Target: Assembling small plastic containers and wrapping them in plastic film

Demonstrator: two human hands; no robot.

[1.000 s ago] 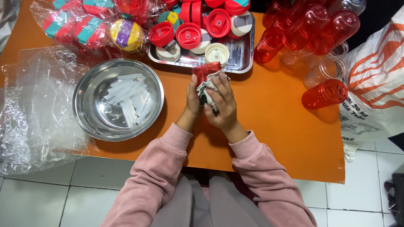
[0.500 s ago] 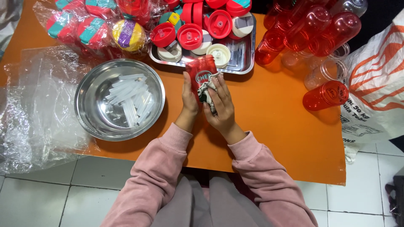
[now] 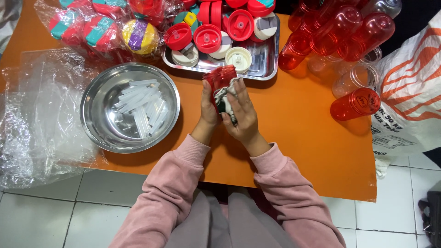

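Red bottle (image 3: 219, 78) at centre frame over the orange counter (image 3: 298, 133), clasped by left hand (image 3: 209, 108) and right hand (image 3: 241, 112), fingers closed around it with a cloth (image 3: 225, 98); could slip toward steel tray (image 3: 271, 59) if grip loosens.

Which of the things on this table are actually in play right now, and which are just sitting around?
In play:
left hand
right hand
red bottle
cloth

Lying about:
steel bowl of clear straws
tray of lids
spare red bottles
plastic wrap
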